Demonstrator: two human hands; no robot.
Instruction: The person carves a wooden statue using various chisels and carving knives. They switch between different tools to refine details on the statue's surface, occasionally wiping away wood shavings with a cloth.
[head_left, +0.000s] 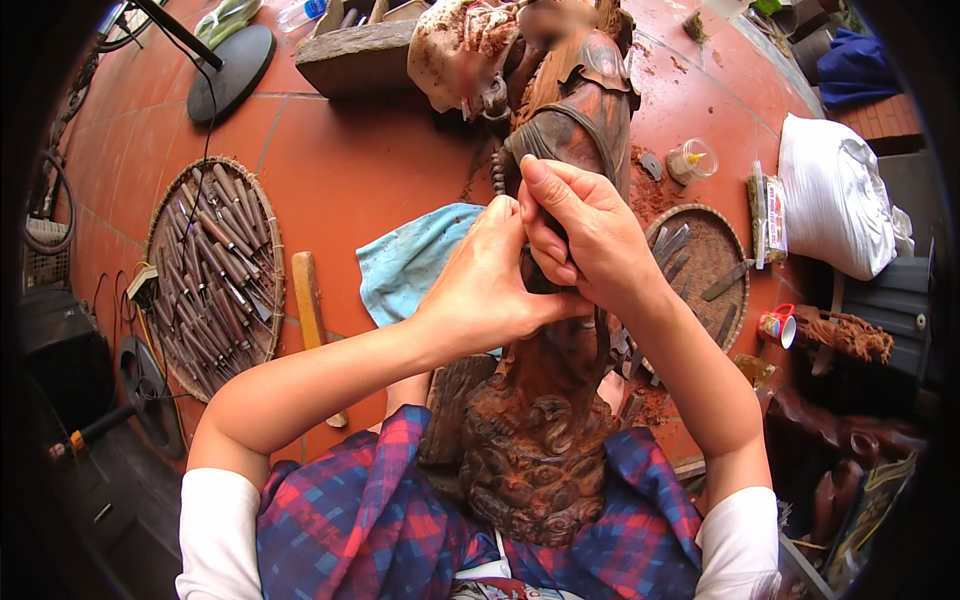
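Note:
A carved wooden statue (540, 450) stretches from between my knees toward the far side, its swirled base nearest me and its draped, armoured part beyond my hands. My right hand (590, 235) is closed in a fist over the middle of the statue, thumb on top. Against it presses my left hand (478, 278), its fingers curled and its thumb reaching across under the right hand. A dark gap shows between the two hands. Whatever they grip there is hidden by the fingers.
A round basket (275, 290) of wooden-handled carving tools lies left, near a wooden mallet (308, 300) and a light blue cloth (415, 260). At right are a woven tray (735, 235) with metal blades, a small jar (692, 160), a red cup (778, 326) and a white sack (835, 195).

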